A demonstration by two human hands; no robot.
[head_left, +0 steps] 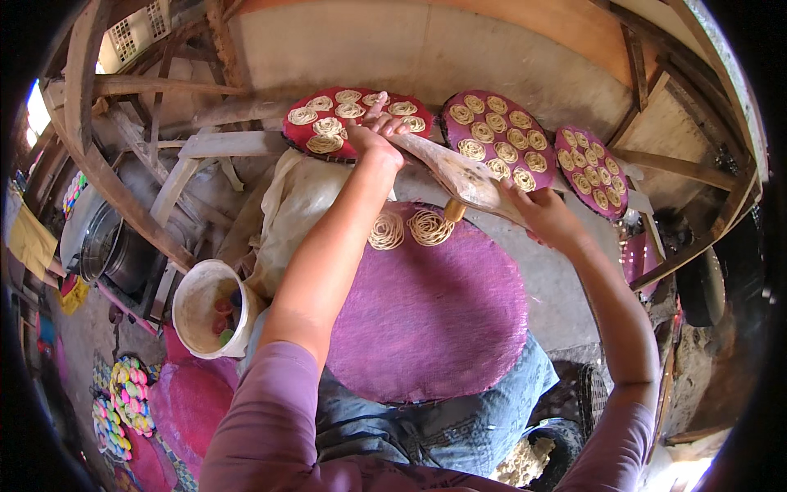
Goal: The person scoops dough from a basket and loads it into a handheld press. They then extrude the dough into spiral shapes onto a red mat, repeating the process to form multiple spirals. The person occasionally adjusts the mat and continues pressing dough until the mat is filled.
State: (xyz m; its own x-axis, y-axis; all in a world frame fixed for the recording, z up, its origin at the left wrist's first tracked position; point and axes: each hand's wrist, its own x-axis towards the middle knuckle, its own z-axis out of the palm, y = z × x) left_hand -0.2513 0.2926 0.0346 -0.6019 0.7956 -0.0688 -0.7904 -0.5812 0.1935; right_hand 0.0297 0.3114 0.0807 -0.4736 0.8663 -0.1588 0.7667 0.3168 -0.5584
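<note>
A long wooden press (459,176) is held slantwise over a round purple mat (434,320). My left hand (379,135) holds its far left end, one finger pointing up. On the other end, my right hand (545,217) is closed. Beneath the press sticks out a short yellowish cylinder (454,210), close to a coil of pale dough strands (430,227). A second dough coil (386,230) lies to its left at the mat's far edge. The mat rests over my lap, its near part bare purple.
Behind stand a red mat (352,95), a purple mat (511,120) and a smaller mat (602,157), each bearing several dough coils. A white bucket (193,324) is at the left, near a metal pot (102,242). Wooden beams (123,197) frame both sides. Dough (525,463) sits in a dark basin at lower right.
</note>
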